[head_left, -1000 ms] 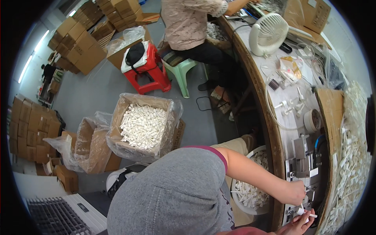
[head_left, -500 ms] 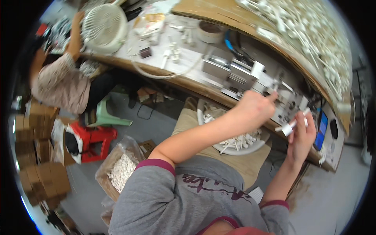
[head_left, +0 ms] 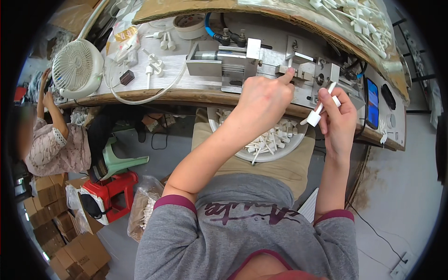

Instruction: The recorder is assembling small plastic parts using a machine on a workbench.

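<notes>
My left hand (head_left: 267,99) is at the metal jig (head_left: 233,70) on the bench, its index finger stretched to a small clamp block and the other fingers curled under. A thin white stick (head_left: 290,60) stands in the jig just beyond that fingertip. Whether the curled fingers hold anything is hidden. To the right, my right hand (head_left: 339,119) grips white plastic sticks with cap-like ends (head_left: 314,117) between thumb and fingers, just off the jig's near edge. A white bowl (head_left: 287,151) of similar loose pieces rests on my lap.
A cardboard sheet (head_left: 186,13) heaped with white sticks overhangs the bench's back. A phone (head_left: 372,102) lies at the right. Leftward are a tape roll (head_left: 190,31), a looped clear tube (head_left: 135,101) and a fan (head_left: 77,67). Another person (head_left: 60,144) sits at far left, beside a red stool (head_left: 114,193).
The view has swung, so the bench appears more level. My left index finger remains at the jig, while the sticks in my right hand show at a steeper tilt.
</notes>
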A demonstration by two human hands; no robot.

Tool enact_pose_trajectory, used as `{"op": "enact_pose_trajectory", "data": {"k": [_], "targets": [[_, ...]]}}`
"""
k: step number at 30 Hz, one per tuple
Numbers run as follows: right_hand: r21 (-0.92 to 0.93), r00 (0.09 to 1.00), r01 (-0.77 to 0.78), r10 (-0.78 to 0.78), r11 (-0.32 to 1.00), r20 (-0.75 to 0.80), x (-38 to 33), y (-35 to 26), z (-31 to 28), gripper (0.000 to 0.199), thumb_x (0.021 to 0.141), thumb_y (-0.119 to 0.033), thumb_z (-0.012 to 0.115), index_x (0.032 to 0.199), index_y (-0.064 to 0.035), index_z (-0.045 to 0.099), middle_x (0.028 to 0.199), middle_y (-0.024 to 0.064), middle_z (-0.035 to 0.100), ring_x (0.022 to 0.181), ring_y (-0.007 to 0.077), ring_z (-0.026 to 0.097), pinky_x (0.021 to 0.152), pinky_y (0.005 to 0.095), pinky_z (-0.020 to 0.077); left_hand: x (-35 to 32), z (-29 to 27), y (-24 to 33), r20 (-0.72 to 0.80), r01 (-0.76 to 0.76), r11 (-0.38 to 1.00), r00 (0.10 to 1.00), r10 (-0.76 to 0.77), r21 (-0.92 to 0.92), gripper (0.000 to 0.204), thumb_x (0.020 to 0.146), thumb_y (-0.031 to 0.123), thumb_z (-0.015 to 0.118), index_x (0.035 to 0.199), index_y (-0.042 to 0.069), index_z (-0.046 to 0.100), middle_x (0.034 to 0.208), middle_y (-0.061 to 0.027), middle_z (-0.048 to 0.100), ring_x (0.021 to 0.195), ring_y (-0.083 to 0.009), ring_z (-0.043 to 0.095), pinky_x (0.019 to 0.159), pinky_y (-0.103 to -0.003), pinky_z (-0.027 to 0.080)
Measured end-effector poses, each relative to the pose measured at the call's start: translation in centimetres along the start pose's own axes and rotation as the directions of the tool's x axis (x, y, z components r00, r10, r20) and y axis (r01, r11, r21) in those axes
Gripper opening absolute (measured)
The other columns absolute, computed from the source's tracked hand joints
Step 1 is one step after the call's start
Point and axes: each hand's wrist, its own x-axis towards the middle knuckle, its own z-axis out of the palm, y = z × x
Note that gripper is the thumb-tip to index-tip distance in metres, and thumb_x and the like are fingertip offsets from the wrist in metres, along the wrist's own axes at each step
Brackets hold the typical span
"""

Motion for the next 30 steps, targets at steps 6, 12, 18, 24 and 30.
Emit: {"op": "enact_pose_trajectory", "data": {"k": [6, 12, 18, 24, 30], "targets": [[0.062, 0.998, -0.064, 0.063, 0.996, 0.017, -0.6, 0.9, 0.4, 0.018, 0.094, -0.017, 0.070, 0.083, -0.0066, 0.060, 0.062, -0.0026, 0.058, 0.041, 0.0000, 0.040, 0.036, 0.0171, 0.0249, -1.5, -1.5, 2.3, -0.211, -0.137, 0.901, 0.976, 0.052, -0.411, 0.036, 0.071, 0.014, 0.081, 0.104, 0.005, 0.070, 0.103, -0.0086, 0.071, 0.079, -0.0249, 0.070, 0.067, -0.033, 0.056], [0.167, 0.995, -0.064, 0.050, 0.984, 0.085, -0.6, 0.7, 1.3, 0.015, 0.093, -0.017, 0.071, 0.094, -0.0035, 0.065, 0.073, 0.0005, 0.063, 0.047, 0.0013, 0.045, 0.041, 0.0172, 0.0301, -2.5, -2.3, 3.3, -0.226, -0.089, 0.903, 0.974, -0.009, -0.419, 0.030, 0.074, 0.006, 0.079, 0.102, 0.003, 0.071, 0.090, -0.0069, 0.066, 0.074, -0.0209, 0.068, 0.062, -0.032, 0.055], [0.088, 0.979, 0.205, -0.205, 0.975, -0.010, -0.3, -0.1, -0.8, 0.024, 0.099, -0.014, 0.060, 0.115, 0.0029, 0.061, 0.102, 0.0125, 0.066, 0.076, 0.0078, 0.059, 0.066, 0.0217, 0.0456, -1.4, -0.2, 1.0, -0.279, -0.016, 0.993, 0.960, -0.018, -0.120, 0.024, 0.077, 0.012, 0.077, 0.099, 0.005, 0.072, 0.114, -0.0058, 0.071, 0.073, -0.0195, 0.069, 0.064, -0.031, 0.055], [0.246, 0.959, 0.248, -0.274, 0.937, 0.076, -1.2, -1.7, -0.4, 0.040, 0.103, -0.013, 0.048, 0.136, 0.0099, 0.048, 0.135, 0.0258, 0.054, 0.119, 0.0309, 0.062, 0.099, 0.0355, 0.0510, -0.2, 0.5, 0.4, -0.078, -0.024, 0.994, 0.996, 0.033, 0.107, 0.025, 0.074, 0.016, 0.078, 0.096, 0.007, 0.073, 0.118, -0.0052, 0.071, 0.062, -0.0219, 0.066, 0.062, -0.030, 0.053], [0.028, 0.920, 0.392, -0.392, 0.920, 0.004, -1.2, -1.7, 0.0, 0.029, 0.093, 0.005, 0.058, 0.122, 0.0062, 0.055, 0.147, 0.0243, 0.041, 0.118, 0.0330, 0.062, 0.086, 0.0327, 0.0595, -0.1, 0.3, 0.3, -0.026, -0.016, 0.997, 0.999, 0.018, 0.079, 0.024, 0.074, 0.016, 0.077, 0.095, 0.007, 0.073, 0.119, -0.0062, 0.071, 0.064, -0.0219, 0.067, 0.063, -0.032, 0.054]]}}
